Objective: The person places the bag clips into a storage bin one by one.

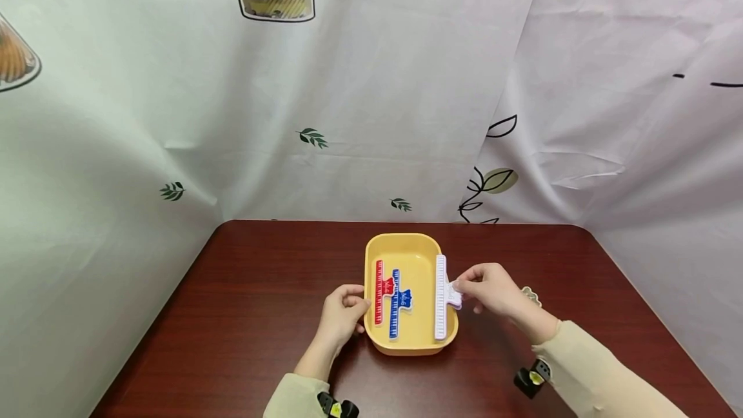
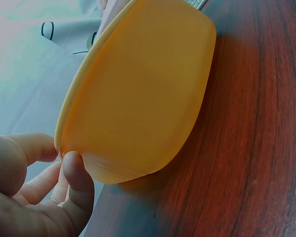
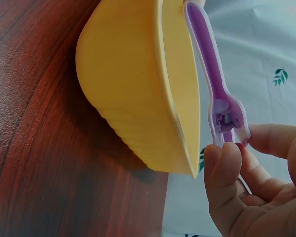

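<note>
A yellow plastic basin (image 1: 419,257) stands on the table. In the left wrist view, my left hand (image 2: 44,182) pinches the rim of the basin (image 2: 143,89) between thumb and fingers. My right hand (image 1: 492,288) pinches the handle end of a pale purple ruler-edged clip (image 1: 441,305) over the basin's right side. The right wrist view shows the clip's purple side (image 3: 211,59) and its spring, above the rim. Inside the basin lie a red ruler-edged clip (image 1: 379,295) and, just to its right, a blue one (image 1: 395,315).
The dark red wooden table (image 1: 261,289) reaches back to a white patterned cloth (image 1: 371,82) hanging behind and at both sides. A small pale scalloped object (image 1: 531,295) shows beside my right wrist.
</note>
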A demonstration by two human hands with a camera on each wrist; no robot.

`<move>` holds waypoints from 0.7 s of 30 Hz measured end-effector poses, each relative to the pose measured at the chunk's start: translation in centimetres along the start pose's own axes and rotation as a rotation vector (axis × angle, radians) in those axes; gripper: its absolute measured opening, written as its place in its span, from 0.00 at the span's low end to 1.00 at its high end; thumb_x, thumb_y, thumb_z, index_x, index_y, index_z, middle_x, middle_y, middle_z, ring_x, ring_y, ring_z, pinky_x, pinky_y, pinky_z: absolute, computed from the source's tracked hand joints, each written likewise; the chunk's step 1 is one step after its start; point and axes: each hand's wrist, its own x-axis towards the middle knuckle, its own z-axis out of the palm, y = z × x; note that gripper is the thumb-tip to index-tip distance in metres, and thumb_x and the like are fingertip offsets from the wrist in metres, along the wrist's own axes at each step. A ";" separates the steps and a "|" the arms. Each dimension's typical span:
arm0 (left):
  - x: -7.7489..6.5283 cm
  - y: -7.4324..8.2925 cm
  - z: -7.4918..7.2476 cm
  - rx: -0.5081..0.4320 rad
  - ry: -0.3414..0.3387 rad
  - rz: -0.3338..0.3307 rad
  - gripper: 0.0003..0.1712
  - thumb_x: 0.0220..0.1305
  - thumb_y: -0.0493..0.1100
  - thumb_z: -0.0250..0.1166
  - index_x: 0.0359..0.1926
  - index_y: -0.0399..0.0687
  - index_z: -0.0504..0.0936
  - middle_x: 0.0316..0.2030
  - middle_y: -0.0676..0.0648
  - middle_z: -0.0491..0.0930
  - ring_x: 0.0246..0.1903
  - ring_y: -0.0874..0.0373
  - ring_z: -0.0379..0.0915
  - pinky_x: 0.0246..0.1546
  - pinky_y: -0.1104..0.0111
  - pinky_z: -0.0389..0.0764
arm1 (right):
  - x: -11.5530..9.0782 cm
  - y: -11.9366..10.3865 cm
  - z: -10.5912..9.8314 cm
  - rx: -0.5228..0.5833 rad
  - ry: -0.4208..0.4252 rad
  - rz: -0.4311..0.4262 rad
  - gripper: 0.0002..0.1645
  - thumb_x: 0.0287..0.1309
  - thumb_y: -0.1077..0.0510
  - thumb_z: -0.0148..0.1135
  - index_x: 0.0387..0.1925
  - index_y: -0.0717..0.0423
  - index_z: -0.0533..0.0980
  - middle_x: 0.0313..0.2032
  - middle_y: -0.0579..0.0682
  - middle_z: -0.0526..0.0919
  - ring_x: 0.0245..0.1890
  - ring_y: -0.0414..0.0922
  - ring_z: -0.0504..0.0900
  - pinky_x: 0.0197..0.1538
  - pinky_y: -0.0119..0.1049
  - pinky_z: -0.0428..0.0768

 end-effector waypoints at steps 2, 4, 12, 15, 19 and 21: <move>0.0 0.0 0.0 0.000 -0.002 -0.002 0.21 0.58 0.34 0.62 0.52 0.30 0.72 0.27 0.45 0.77 0.16 0.63 0.68 0.14 0.72 0.75 | 0.1 -0.1 0.1 -0.017 0.003 -0.003 0.10 0.53 0.60 0.65 0.32 0.66 0.80 0.23 0.51 0.82 0.23 0.43 0.79 0.19 0.37 0.80; 0.0 0.0 0.0 0.000 -0.002 -0.003 0.21 0.58 0.34 0.62 0.52 0.30 0.72 0.27 0.45 0.77 0.16 0.63 0.68 0.14 0.72 0.75 | 0.2 -0.2 0.3 -0.040 0.011 0.001 0.10 0.53 0.59 0.65 0.32 0.64 0.80 0.23 0.52 0.82 0.21 0.42 0.78 0.20 0.37 0.80; 0.0 0.0 0.1 0.003 0.001 0.005 0.21 0.57 0.33 0.62 0.51 0.30 0.72 0.26 0.46 0.77 0.16 0.63 0.68 0.13 0.72 0.75 | 0.7 -0.4 1.0 -0.055 0.015 -0.017 0.08 0.53 0.61 0.64 0.30 0.64 0.80 0.22 0.53 0.80 0.19 0.43 0.76 0.20 0.39 0.80; 0.0 0.0 0.1 0.006 0.004 0.006 0.20 0.57 0.33 0.62 0.51 0.30 0.72 0.26 0.46 0.77 0.16 0.63 0.68 0.13 0.71 0.76 | 0.9 -0.5 1.3 -0.073 0.025 -0.009 0.07 0.52 0.61 0.64 0.29 0.63 0.80 0.23 0.55 0.80 0.19 0.44 0.76 0.20 0.39 0.80; 0.0 0.1 0.0 0.008 0.006 0.005 0.21 0.57 0.33 0.62 0.51 0.29 0.72 0.26 0.46 0.77 0.16 0.62 0.68 0.13 0.71 0.76 | 1.1 -0.8 1.7 -0.102 0.037 -0.001 0.06 0.51 0.61 0.65 0.28 0.62 0.79 0.22 0.54 0.81 0.17 0.43 0.76 0.20 0.39 0.80; 0.0 0.1 0.0 0.008 0.007 0.004 0.20 0.57 0.33 0.62 0.51 0.29 0.72 0.27 0.45 0.77 0.16 0.62 0.69 0.13 0.71 0.76 | 1.4 -0.9 1.9 -0.113 0.045 0.001 0.06 0.51 0.60 0.65 0.27 0.61 0.79 0.22 0.53 0.80 0.16 0.42 0.76 0.19 0.38 0.80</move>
